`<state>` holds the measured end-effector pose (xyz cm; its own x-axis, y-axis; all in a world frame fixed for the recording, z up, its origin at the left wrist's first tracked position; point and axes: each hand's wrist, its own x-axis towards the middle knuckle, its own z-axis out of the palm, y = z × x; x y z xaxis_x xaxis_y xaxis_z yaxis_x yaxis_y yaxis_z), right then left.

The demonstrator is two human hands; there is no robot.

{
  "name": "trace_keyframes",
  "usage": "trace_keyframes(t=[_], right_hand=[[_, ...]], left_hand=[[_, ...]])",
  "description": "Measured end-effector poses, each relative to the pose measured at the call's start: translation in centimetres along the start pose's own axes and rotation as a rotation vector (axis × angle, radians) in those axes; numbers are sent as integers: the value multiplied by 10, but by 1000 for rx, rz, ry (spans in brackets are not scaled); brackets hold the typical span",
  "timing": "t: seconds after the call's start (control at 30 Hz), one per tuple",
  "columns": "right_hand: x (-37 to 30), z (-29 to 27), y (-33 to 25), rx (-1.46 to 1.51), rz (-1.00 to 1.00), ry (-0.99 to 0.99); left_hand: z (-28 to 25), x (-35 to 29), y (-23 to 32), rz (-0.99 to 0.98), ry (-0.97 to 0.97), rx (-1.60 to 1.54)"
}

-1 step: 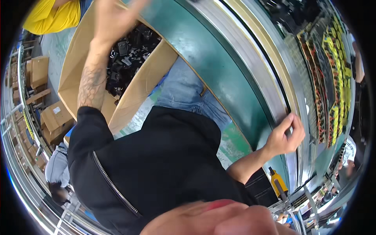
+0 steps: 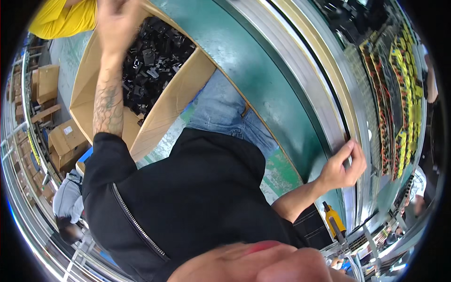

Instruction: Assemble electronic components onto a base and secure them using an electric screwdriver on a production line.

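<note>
My left hand (image 2: 117,26) is over the far end of an open cardboard box (image 2: 176,89), its fingers smeared by motion and partly cut off by the picture's top edge. Inside the box is a heap of small black parts (image 2: 152,58), some with shiny metal bits. At the right, my right hand (image 2: 346,165) rests by the rail of a conveyor line (image 2: 324,89), fingers curled and thumb close to the forefinger. Whatever may be between those fingers is too small or hidden to see.
A green worktop (image 2: 263,80) runs between me and the conveyor. Beyond lie rows of yellow-and-black parts (image 2: 401,103). A yellow-handled tool (image 2: 334,221) is near my right elbow. A person in a yellow shirt (image 2: 63,21) is at the far left; cardboard boxes (image 2: 68,143) stand behind.
My left hand has shifted left across the box, showing more of the black parts. My right hand stays at the rail, its thumb and finger slightly closer together.
</note>
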<state>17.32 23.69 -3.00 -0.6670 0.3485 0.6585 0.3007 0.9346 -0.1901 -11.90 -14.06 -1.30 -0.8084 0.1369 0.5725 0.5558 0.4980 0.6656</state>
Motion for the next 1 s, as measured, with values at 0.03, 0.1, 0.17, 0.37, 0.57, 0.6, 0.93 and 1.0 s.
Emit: trace_keyframes(t=[0.03,0.1,0.17,0.37,0.57,0.6,0.93,1.0], right_hand=[[1,4,1,14,43,14],[-3,1,9,25,71,0],[-4,0,13,27,144,52],[23,18,-21,341,233,-50],[57,45,-54,452,33,-177],[59,49,-57,457,24,-175],[-39,50,-180,1026,-343,-866],[-89,85,-194,877,-320,-1020]], left_hand=[[-27,-7,-31,-75,141,-13],[-79,-37,-112,-237,274,210],[-119,-108,-191,-714,188,308],[-143,-368,-274,-711,-346,969],[-101,-345,-234,-936,-313,797],[-108,-348,-239,-962,-307,805],[-98,-355,-255,-1173,-438,844],[-101,-359,-258,-1209,-435,843]])
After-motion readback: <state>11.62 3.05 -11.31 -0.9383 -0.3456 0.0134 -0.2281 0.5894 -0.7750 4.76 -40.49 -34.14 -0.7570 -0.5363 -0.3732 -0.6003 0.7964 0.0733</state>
